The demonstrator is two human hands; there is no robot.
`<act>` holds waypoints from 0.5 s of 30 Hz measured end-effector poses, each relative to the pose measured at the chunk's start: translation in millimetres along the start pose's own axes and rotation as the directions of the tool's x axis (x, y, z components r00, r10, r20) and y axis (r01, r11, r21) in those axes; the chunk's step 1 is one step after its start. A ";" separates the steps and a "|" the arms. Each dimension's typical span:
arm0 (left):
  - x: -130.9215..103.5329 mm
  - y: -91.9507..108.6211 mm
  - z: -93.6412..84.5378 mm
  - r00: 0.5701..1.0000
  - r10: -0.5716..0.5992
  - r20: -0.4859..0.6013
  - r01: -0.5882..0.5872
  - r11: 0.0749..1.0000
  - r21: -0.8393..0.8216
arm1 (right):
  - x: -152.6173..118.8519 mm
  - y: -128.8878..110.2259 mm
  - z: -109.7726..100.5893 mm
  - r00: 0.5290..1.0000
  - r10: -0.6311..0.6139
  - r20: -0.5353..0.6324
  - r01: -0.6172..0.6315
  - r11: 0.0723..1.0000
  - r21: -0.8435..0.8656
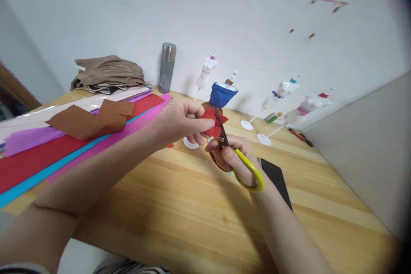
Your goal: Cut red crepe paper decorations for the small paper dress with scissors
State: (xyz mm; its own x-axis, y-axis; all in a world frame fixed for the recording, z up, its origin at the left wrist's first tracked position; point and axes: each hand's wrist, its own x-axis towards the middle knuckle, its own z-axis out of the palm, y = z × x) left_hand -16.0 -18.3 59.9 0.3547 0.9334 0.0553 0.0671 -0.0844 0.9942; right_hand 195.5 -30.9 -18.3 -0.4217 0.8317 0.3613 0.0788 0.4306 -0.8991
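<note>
A small folded piece of red paper [210, 130] is pinched between the thumb and fingers of my left hand [188, 120]. My right hand [236, 158] grips scissors with yellow and red handles [253, 175]. The dark blades lie against the red paper and point up and away from me. Just behind them stands a small white mannequin wrapped in blue paper [222, 94], with brown paper below the blue; its lower part is mostly hidden by my hands.
Colored paper sheets [35, 160] and brown paper [93, 122] cover the left side. Behind are folded brown cloth [109, 72], a grey bottle [167, 68] and more mannequins [208, 66]. A black flat object [276, 180] lies right of my right hand on the wooden table [180, 209].
</note>
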 end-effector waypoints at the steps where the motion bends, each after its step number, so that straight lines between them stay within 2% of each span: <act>1: -0.1 0.0 -0.1 1.000 0.003 -0.002 -0.003 1.000 0.001 | -0.1 0.2 0.0 1.000 0.001 -0.003 -0.001 1.000 -0.002; 6: -0.5 -0.4 0.2 0.999 0.030 -0.018 -0.030 0.999 0.020 | 0.2 0.7 -0.3 1.000 0.024 0.000 -0.024 1.000 -0.019; 15: 0.4 -2.0 -0.3 0.996 0.077 -0.034 -0.074 0.995 0.073 | 1.4 5.7 -1.9 1.000 -0.005 0.029 0.004 1.000 0.013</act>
State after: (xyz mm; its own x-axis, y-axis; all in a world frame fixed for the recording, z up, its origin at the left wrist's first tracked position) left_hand -16.3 -17.7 58.0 0.3273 0.9353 0.1344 0.1087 -0.1785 0.9779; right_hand 197.0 -26.6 -22.5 -0.4476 0.8192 0.3585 0.0650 0.4296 -0.9007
